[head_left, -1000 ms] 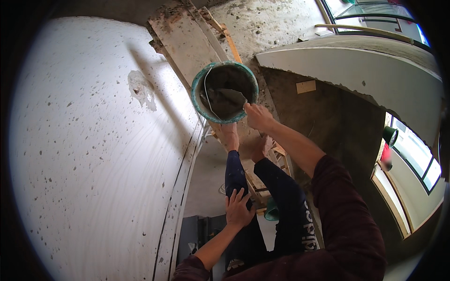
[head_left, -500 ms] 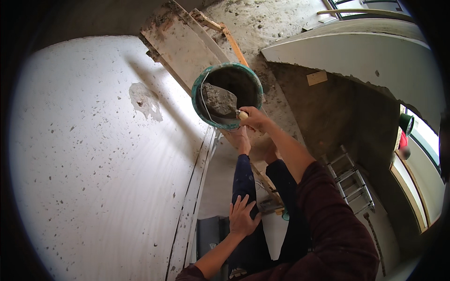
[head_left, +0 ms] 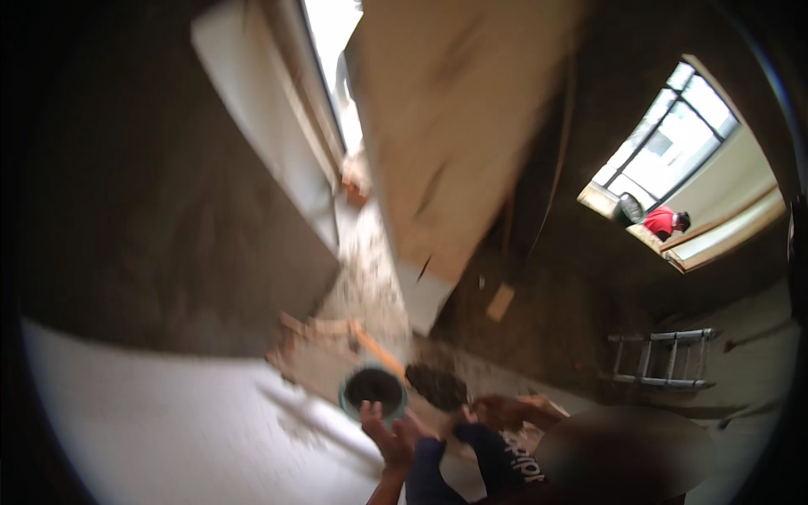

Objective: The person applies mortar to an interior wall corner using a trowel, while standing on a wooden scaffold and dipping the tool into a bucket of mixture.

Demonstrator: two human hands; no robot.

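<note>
My right hand (head_left: pixel 505 412) is closed on a trowel's handle, which the blur mostly hides. Dark wet mortar (head_left: pixel 436 387) is heaped on the trowel, covering its blade, just right of a green-rimmed bucket (head_left: pixel 344 399). The bucket sits on the plank platform near my feet, its inside dark. My left hand (head_left: pixel 387 436) is raised at the bucket's near side, fingers spread and holding nothing. Whether its fingertips touch the rim I cannot tell.
A white wall surface (head_left: pixel 168 421) runs along the left. An aluminium ladder (head_left: pixel 661 360) stands at the right. Beyond an opening at the upper right, a person in red (head_left: pixel 660 220) is beside another bucket (head_left: pixel 628 209). An orange-brown wooden bar (head_left: pixel 377 348) lies behind the bucket.
The mortar-loaded trowel has come out of the bucket and moved right. My left hand has left my leg and risen toward the bucket. The view has swung upward.
</note>
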